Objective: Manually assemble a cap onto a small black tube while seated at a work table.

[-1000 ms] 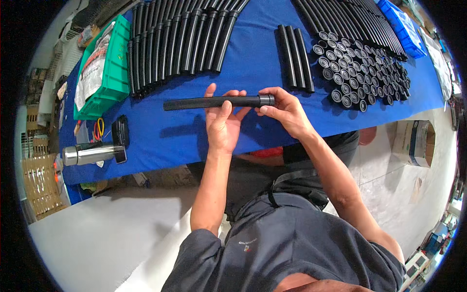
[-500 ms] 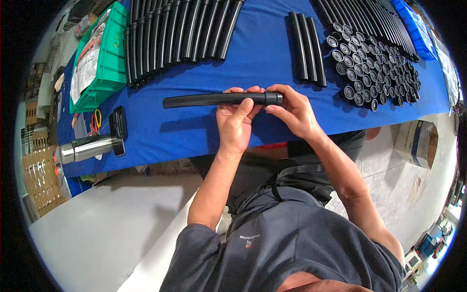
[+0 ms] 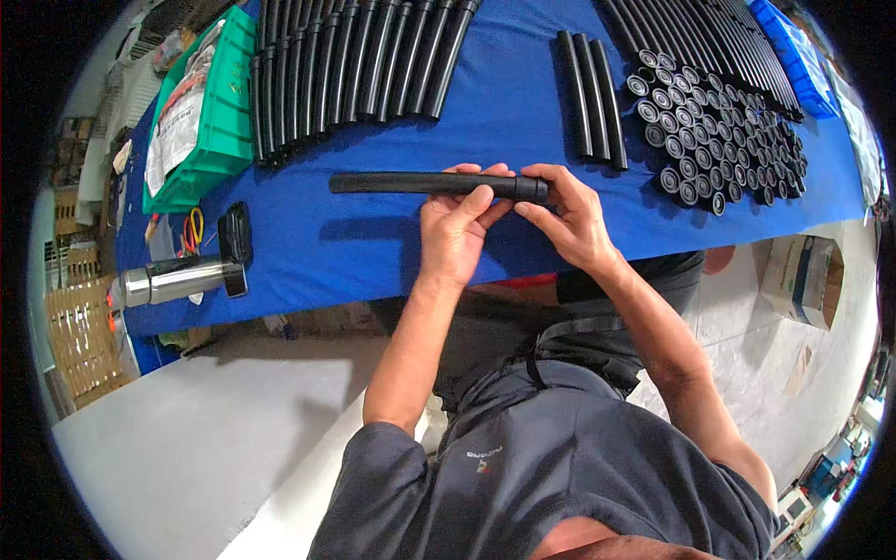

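A black tube [image 3: 392, 183] lies level across both my hands, just above the near part of the blue table. My left hand [image 3: 457, 219] is closed round its middle, with the thumb on the near side and the fingertips showing beyond it. A wider black end cap [image 3: 530, 190] sits at the tube's right end. My right hand [image 3: 567, 213] has its fingers and thumb around this capped end. The far left end of the tube sticks out free, and a shadow falls on the cloth below it.
Several capped black tubes [image 3: 373, 65] lie in a row at the back left, beside a green crate [image 3: 219, 121]. Three tubes [image 3: 590, 98] lie apart, left of many round black caps [image 3: 691, 140]. A steel bottle [image 3: 182, 280] and black phone-like object [image 3: 235, 238] lie at the left.
The tube and my left hand sit slightly further right in the picture, as does the table's left side. My grip on the tube and its cap looks about the same.
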Demonstrator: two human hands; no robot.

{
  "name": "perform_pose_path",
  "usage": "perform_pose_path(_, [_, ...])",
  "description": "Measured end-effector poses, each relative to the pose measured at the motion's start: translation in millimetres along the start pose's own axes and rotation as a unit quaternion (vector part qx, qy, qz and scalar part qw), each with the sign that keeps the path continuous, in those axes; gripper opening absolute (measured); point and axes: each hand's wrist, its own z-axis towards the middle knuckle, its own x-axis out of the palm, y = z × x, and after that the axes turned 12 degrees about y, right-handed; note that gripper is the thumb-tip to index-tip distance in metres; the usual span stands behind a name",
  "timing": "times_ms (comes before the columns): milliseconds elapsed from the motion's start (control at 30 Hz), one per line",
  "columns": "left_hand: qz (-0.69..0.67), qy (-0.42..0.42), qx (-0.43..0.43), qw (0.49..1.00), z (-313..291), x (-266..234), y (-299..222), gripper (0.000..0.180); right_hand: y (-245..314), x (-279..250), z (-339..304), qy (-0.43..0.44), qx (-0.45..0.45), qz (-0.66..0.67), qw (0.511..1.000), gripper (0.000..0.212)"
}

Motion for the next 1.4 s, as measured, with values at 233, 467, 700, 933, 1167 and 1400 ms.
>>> perform_pose_path(233, [-0.059, 0.044, 0.042, 0.996, -5, -25, -16, 0.026, -2, -13, 1, 0.016, 0.096, 0.141, 0.985, 0.034])
perform_pose_path(467, [-0.033, 0.029, 0.073, 0.996, -13, -24, -8, 0.023, -2, -5, 1, 0.031, 0.047, 0.016, 0.998, 0.035])
perform_pose_path(700, [-0.032, 0.04, 0.067, 0.996, -14, -23, -9, 0.026, 1, -7, 0, 0.027, -0.032, -0.096, 0.995, 0.032])
perform_pose_path(933, [-0.023, 0.014, 0.057, 0.998, -19, -27, -14, 0.029, -7, -10, 2, 0.069, -0.051, -0.014, 0.996, 0.035])
perform_pose_path(1167, [-0.044, 0.062, 0.061, 0.995, -15, -34, -11, 0.03, -9, -10, 1, 0.042, -0.077, -0.027, 0.996, 0.035])
perform_pose_path(1400, [-0.036, 0.082, 0.071, 0.993, -16, -36, -10, 0.028, -2, -7, -1, 0.002, -0.135, -0.024, 0.991, 0.031])
